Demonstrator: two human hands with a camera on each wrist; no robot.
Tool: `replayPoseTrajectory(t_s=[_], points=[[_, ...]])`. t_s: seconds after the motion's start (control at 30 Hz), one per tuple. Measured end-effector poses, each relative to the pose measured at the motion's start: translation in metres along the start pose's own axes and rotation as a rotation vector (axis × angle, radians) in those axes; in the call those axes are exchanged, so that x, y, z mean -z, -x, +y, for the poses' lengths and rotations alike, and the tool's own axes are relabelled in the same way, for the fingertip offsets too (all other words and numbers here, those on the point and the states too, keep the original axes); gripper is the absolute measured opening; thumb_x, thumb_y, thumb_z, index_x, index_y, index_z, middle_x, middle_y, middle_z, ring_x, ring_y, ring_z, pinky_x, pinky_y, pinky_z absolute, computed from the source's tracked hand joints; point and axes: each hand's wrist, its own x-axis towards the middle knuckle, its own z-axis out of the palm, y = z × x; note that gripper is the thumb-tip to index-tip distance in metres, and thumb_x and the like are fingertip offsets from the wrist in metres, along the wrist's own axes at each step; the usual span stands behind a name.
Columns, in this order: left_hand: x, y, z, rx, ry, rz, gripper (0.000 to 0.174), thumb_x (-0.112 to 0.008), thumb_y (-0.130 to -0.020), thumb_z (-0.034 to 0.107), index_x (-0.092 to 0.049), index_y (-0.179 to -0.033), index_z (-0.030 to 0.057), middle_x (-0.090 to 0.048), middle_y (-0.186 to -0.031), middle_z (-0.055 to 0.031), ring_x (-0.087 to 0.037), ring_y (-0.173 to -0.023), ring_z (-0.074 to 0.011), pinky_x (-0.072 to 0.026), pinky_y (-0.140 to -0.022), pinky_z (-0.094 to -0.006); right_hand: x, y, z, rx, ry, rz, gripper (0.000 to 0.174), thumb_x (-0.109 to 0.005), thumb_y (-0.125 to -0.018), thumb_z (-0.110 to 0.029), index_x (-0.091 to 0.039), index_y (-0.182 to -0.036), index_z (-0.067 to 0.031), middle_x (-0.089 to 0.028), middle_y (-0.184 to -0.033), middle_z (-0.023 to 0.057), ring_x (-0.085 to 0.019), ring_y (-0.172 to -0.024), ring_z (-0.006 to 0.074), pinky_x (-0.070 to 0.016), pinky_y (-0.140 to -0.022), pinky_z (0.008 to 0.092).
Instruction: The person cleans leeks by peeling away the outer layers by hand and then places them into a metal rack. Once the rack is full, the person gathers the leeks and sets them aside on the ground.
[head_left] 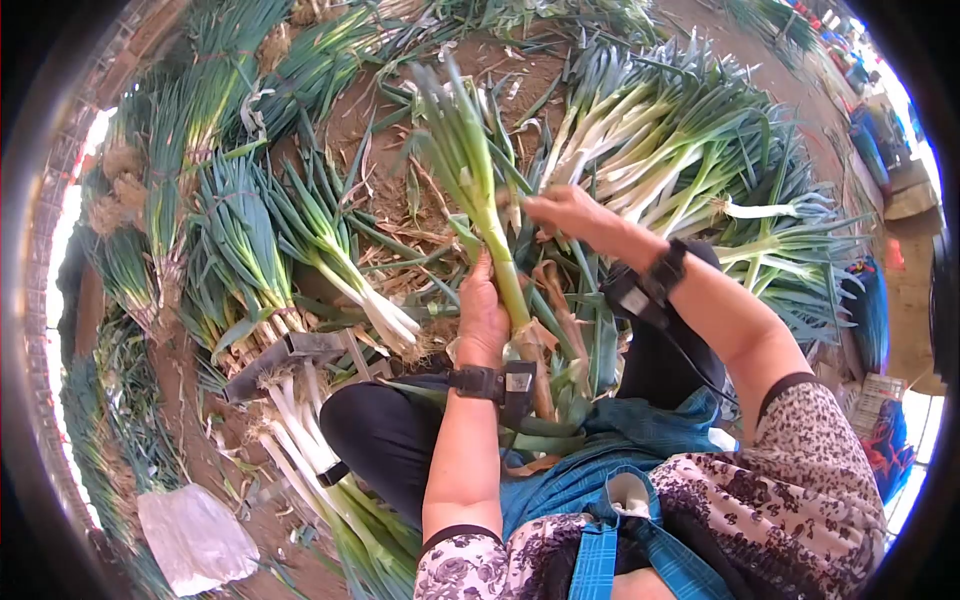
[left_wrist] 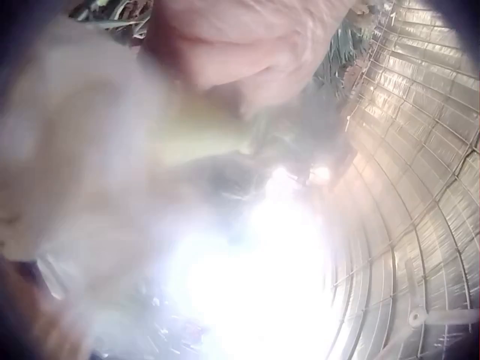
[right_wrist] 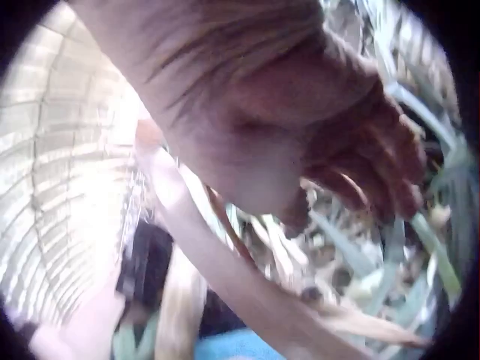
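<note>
In the head view a thick green onion (head_left: 487,215) stands slanted with its green leaves upward, blurred at the top. My left hand (head_left: 483,315) grips its pale stalk, the thumb lying up along it. Just right of the stalk is my right hand (head_left: 570,215), fingers loosely bent. The right wrist view has this hand (right_wrist: 300,112) with a gap between thumb and fingers and nothing visible in it. A long pale-brown strip (right_wrist: 217,255) crosses below the hand. Glare blurs the left wrist view, where part of a hand (left_wrist: 247,45) shows over a yellowish stalk (left_wrist: 199,131).
Loose green onions (head_left: 680,140) are heaped at the right. Bundles (head_left: 240,220) lie at the left, beside a dark metal stand (head_left: 290,360) near the left knee. Peeled leaves litter the soil ahead. A whitish plastic bag (head_left: 195,540) lies at lower left.
</note>
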Motion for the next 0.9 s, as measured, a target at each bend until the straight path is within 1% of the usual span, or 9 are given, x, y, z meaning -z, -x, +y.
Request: replayPoseTrajectory(t_s=[0.27,0.43,0.47,0.53,0.6,0.67,0.73,0.77,0.9], points=[[-0.038,0.064,0.001,-0.109,-0.679,-0.048,0.04,-0.041,-0.098,0.036,-0.06,-0.1,0.0008,-0.057,-0.08,-0.0052,-0.055,-0.07,-0.0157,-0.0476,-0.062,-0.0324,0.005,-0.029,-0.027,-0.023,-0.458,0.082,0.032,-0.067,-0.084,-0.025,-0.067,-0.095,0.0045,-0.067,-0.083,0.01,-0.064,-0.069,0.016,-0.0526,-0.063,0.0314],[0.086,0.077,-0.069,0.285,-0.926,-0.079,0.037,-0.048,-0.096,0.033,-0.063,-0.1,-0.0008,-0.06,-0.091,-0.0046,-0.053,-0.078,-0.0116,-0.0438,-0.066,-0.0297,0.038,-0.047,-0.035,0.043,-0.697,0.133,0.035,-0.07,-0.079,-0.032,-0.07,-0.088,0.0022,-0.066,-0.079,0.0097,-0.063,-0.067,0.0182,-0.0521,-0.064,0.0302],[0.08,0.064,-0.043,-0.118,-1.479,-0.217,0.036,-0.048,-0.096,0.03,-0.062,-0.101,-0.0028,-0.059,-0.085,-0.0071,-0.052,-0.077,-0.0134,-0.043,-0.065,-0.031,0.039,-0.046,-0.035,0.056,-0.649,0.124,0.037,-0.069,-0.081,-0.033,-0.068,-0.095,0.0016,-0.066,-0.082,0.0083,-0.063,-0.068,0.0171,-0.0526,-0.065,0.0303],[0.026,0.052,-0.01,-0.522,-1.634,-0.121,0.028,-0.05,-0.093,0.022,-0.061,-0.101,-0.0028,-0.058,-0.079,-0.0116,-0.053,-0.074,-0.0188,-0.0425,-0.063,-0.0332,0.04,-0.036,-0.039,0.077,-0.601,0.122,0.038,-0.069,-0.082,-0.035,-0.07,-0.097,0.0005,-0.066,-0.081,0.0061,-0.063,-0.066,0.0139,-0.0524,-0.067,0.0299],[-0.034,0.045,0.014,-0.479,-1.28,0.088,0.022,-0.05,-0.092,0.017,-0.061,-0.1,-0.0006,-0.059,-0.079,-0.0138,-0.055,-0.072,-0.0224,-0.0427,-0.063,-0.0341,0.043,-0.016,-0.044,0.085,-0.506,0.099,0.038,-0.069,-0.082,-0.036,-0.071,-0.093,0.0004,-0.067,-0.077,0.0051,-0.062,-0.065,0.0131,-0.0518,-0.065,0.029],[-0.07,0.028,0.024,-0.288,-0.764,-0.154,0.027,-0.051,-0.09,0.012,-0.058,-0.113,0.0011,-0.063,-0.097,-0.0186,-0.06,-0.091,-0.0309,-0.0462,-0.074,-0.0386,0.039,-0.01,-0.039,0.101,-0.32,0.116,0.034,-0.066,-0.085,-0.034,-0.073,-0.085,-0.0009,-0.067,-0.067,0.0038,-0.059,-0.057,0.011,-0.0496,-0.059,0.0284],[-0.063,0.011,0.025,-0.604,-1.782,-0.248,0.031,-0.048,-0.088,0.008,-0.057,-0.116,0.0013,-0.062,-0.104,-0.0229,-0.058,-0.097,-0.0384,-0.0455,-0.081,-0.0429,0.039,-0.019,-0.015,0.497,-0.143,0.093,0.028,-0.063,-0.089,-0.029,-0.072,-0.09,-0.0015,-0.068,-0.072,0.0055,-0.058,-0.059,0.0086,-0.0497,-0.057,0.0296],[-0.079,0.023,0.018,-0.791,-1.63,-0.255,0.033,-0.043,-0.089,0.005,-0.055,-0.12,0.0022,-0.062,-0.105,-0.0223,-0.058,-0.097,-0.0398,-0.0455,-0.083,-0.0456,0.04,-0.022,-0.007,0.736,-0.075,0.132,0.026,-0.063,-0.089,-0.027,-0.071,-0.092,-0.0026,-0.068,-0.074,0.0052,-0.058,-0.062,0.0071,-0.0504,-0.06,0.0296],[-0.054,0.008,-0.006,-0.792,-1.444,-0.259,0.027,-0.039,-0.089,0.001,-0.055,-0.109,-0.0043,-0.064,-0.098,-0.0205,-0.062,-0.086,-0.0294,-0.0482,-0.075,-0.0375,0.037,0.012,-0.026,0.309,-0.288,0.016,0.036,-0.065,-0.085,-0.038,-0.07,-0.098,-0.0045,-0.067,-0.073,0.0056,-0.057,-0.067,0.0085,-0.0489,-0.064,0.0308]])
